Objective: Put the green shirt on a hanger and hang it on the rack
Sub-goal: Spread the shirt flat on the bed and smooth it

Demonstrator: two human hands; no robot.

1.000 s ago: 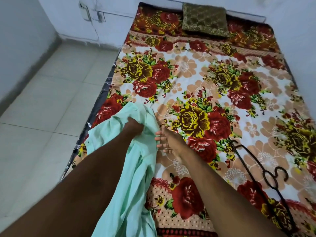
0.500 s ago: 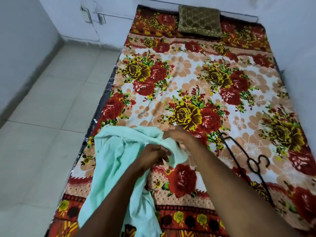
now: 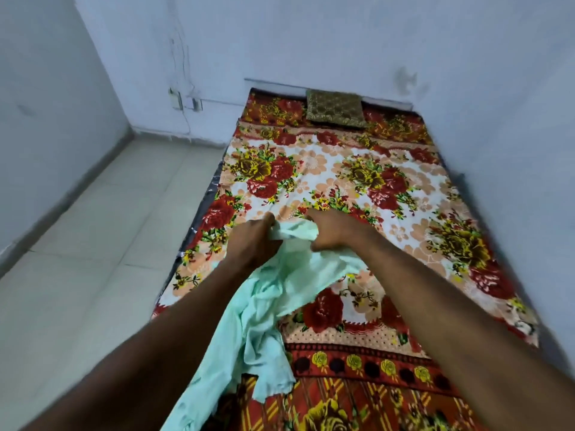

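The green shirt (image 3: 267,293) lies bunched on the near part of the bed (image 3: 342,169), its lower end trailing over the bed's near edge. Its upper end is gathered between both hands. The left hand (image 3: 255,241) is clenched on the cloth from the left, and the right hand (image 3: 333,231) grips it from the right. A brown pillow (image 3: 334,108) rests at the far end, against the wall (image 3: 311,42).

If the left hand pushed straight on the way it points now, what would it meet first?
Probably bare floral bedsheet. The left hand, closed on the pale green shirt, points up the bed; the brown quilted cushion lies far beyond. Depth is uncertain.
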